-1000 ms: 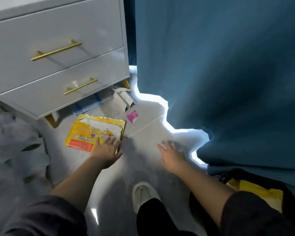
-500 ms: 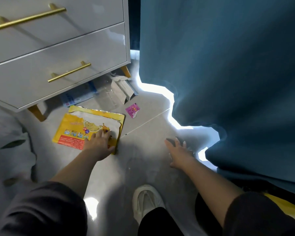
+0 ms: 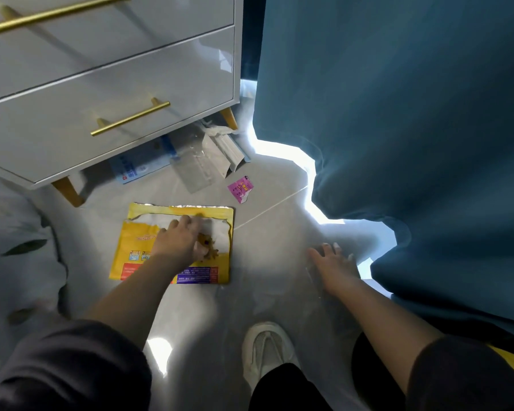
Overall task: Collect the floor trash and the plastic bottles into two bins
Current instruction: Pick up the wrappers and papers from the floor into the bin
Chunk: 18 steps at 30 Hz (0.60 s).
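Both hands are down at floor level. Her left hand (image 3: pixel 182 241) lies flat on the yellow snack bag (image 3: pixel 172 244), fingers spread over its torn white upper part, not closed around anything. Half a second ago that hand sat only at the bag's near right corner; now it has slid further up and covers the middle. The right hand (image 3: pixel 334 266) is open too, palm on the grey tile floor (image 3: pixel 267 262) close to the hem of the blue curtain (image 3: pixel 398 114), in much the same spot as before, and grips nothing.

Beyond the bag, a small pink wrapper (image 3: pixel 241 188) lies on the tile by itself. Further back, a clear plastic packet (image 3: pixel 195 170), a white carton (image 3: pixel 226 151) and a blue-and-white packet (image 3: pixel 137 167) are tucked partly under the white dresser (image 3: pixel 101 84), whose gold leg (image 3: pixel 69 191) stands just to the left of the bag. The dresser's lower edge hides part of that litter. A white shoe (image 3: pixel 267 348) is planted on the floor between the two arms. Bright daylight leaks under the curtain's edge.
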Tool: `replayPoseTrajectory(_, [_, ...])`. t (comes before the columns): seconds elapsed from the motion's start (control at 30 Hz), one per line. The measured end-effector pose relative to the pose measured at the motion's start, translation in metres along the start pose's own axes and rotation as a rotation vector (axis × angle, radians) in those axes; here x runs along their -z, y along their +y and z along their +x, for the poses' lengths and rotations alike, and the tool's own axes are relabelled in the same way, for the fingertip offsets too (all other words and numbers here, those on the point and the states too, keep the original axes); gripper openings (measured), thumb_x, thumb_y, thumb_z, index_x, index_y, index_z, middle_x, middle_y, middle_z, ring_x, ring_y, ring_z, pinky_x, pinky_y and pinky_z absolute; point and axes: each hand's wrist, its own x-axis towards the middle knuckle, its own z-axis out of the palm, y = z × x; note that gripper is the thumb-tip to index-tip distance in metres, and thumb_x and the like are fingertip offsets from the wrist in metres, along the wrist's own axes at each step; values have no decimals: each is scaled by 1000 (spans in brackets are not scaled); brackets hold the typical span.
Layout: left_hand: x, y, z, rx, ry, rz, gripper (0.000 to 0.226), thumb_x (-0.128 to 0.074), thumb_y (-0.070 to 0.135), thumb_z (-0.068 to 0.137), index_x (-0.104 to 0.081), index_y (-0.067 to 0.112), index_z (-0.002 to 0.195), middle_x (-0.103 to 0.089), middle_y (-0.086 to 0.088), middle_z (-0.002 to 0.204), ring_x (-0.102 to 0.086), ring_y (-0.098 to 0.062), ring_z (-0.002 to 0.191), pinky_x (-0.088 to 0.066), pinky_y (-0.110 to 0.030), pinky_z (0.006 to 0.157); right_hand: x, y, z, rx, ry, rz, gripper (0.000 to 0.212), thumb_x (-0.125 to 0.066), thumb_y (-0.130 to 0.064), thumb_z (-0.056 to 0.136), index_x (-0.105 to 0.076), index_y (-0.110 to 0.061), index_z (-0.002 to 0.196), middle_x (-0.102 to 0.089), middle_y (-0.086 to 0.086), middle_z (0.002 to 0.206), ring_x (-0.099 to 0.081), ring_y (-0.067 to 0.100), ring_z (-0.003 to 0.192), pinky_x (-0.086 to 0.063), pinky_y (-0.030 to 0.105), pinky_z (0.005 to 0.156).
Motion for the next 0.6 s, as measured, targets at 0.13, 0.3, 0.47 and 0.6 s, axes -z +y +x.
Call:
replayPoseTrajectory(0.13, [5,-19,24,80,-36,27,102,-76,42,74,-8,22,148,-12,-8,155,-10,-32,145,-29,-51,111,-9,11,5,-46,7,-10,52,-34,-53,97,-16,-39,144,-18,8,154,-10,34,145,-26,55,107])
replayPoseTrajectory(0.3, [-3,-30,43,42,-28,106,112,-78,52,66,-7,25,148,-9,-11,156,-4,-35,146,-18,-57,114,-13,22,5,-76,34,-87,65,-52,-34,94,-11,-39,145,-23,9,148,-20,32,141,-33,48,104])
replayPoseTrajectory(0.47, [-13,-30,46,56,7,187,107,-75,57,66,-12,21,145,-31,-9,144,-27,-30,136,-26,-54,111,-13,25,8,-70,80,-122,68,-58,-11,86,-20,-30,140,-36,10,134,-40,29,124,-38,42,96])
replayPoseTrajectory(0.6, [-17,-30,44,87,-5,243,102,-73,62,65,-19,20,140,-36,-9,136,-37,-28,127,-33,-47,105,-9,28,13,-68,60,-124,51,-58,-17,87,-32,-20,131,-47,9,128,-45,28,120,-36,42,96])
